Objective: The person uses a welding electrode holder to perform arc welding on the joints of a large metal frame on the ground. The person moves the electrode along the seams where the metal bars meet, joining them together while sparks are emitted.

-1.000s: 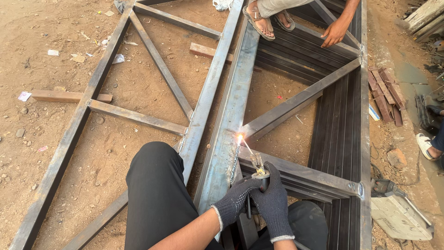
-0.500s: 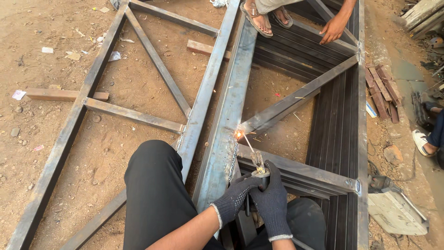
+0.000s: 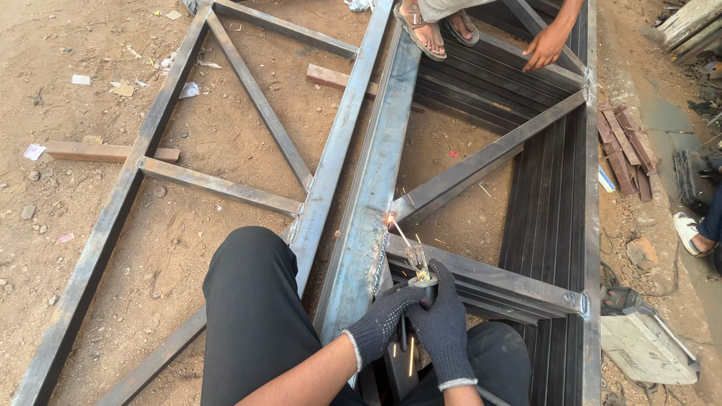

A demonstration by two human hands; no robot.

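Two dark knit-gloved hands, left hand (image 3: 380,323) and right hand (image 3: 442,331), fingers curled tight round the black electrode holder (image 3: 418,280) just below the grey steel centre beam (image 3: 372,203). Thin welding rod (image 3: 401,234) tip glows at the beam's joint with the diagonal steel bar (image 3: 481,162). Risks: sparks onto black trouser knee (image 3: 252,301) beside the beam; rod sticking; co-worker's bare hand (image 3: 547,46) at the beam's far end touching hot frame.
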